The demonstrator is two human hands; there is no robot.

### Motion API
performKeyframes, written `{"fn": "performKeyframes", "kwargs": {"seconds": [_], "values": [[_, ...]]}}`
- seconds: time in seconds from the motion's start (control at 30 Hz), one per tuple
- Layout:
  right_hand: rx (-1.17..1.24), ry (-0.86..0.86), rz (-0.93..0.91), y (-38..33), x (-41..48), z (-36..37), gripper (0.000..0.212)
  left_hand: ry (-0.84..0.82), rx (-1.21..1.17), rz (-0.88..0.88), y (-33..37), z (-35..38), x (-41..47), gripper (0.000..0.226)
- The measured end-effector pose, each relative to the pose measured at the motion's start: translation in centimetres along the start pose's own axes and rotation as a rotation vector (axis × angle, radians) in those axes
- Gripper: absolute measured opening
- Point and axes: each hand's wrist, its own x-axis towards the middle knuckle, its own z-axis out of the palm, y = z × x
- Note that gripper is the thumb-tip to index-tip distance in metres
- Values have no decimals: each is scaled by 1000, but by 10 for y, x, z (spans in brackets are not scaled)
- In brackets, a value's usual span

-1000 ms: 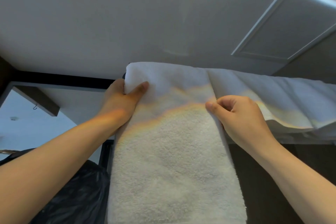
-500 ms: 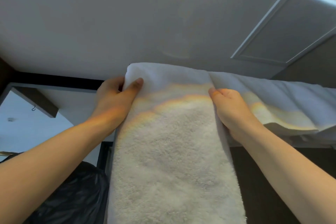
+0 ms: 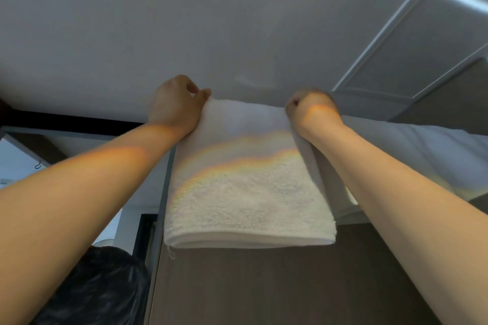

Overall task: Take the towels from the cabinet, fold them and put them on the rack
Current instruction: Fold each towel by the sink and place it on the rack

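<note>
Hanging towel (image 3: 248,192) | axis vert | L hand (image 3: 174,105), R hand (image 3: 313,112) grip top

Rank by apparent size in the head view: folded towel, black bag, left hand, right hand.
1. folded towel
2. black bag, partly cut off by the frame
3. left hand and right hand look alike; not ranked.

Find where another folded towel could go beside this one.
Crowded on the right: a second towel lies from the right grip to the frame edge. Free: left of the left grip holding the folded towel, above the dark strip, though no shelf surface shows there.
</note>
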Motion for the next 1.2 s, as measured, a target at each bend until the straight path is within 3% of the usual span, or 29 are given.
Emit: {"fn": "performKeyframes", "kwargs": {"seconds": [0.13, 0.23, 0.33, 0.43, 0.5, 0.67, 0.87, 0.97, 1.07, 1.2], "values": [[-77, -29, -140, 5, -8, 0, 45, -75, 87, 31, -7, -10, -13, 51], [-69, -90, -122, 10, -9, 0, 53, -144, 44, 35, -11, -14, -26, 45], [-40, -96, -130, 8, -12, 0, 54, -139, -64, -109, -10, -19, -49, 67], [93, -65, -143, 11, -22, 1, 49, -215, -301, -231, -17, -21, -76, 43], [269, -42, -127, 15, -30, 0, 34, -316, -457, -302, -17, -22, -89, 34], [506, -16, 48, 34, -79, 7, 65, -264, -543, -285, -12, -17, -94, 32], [750, -272, 138, 49, -132, 24, 38, -170, -370, -219, -14, -19, -100, 41], [853, -181, 87, 46, -128, 16, 27, -119, -279, -111, -14, -23, -101, 34], [799, -51, -5, 40, -116, 6, 33, 11, -164, 31, -8, -25, -87, 41], [722, 42, -55, 32, -83, 1, 25, 21, -53, 40, -1, -16, -55, 39]]}}
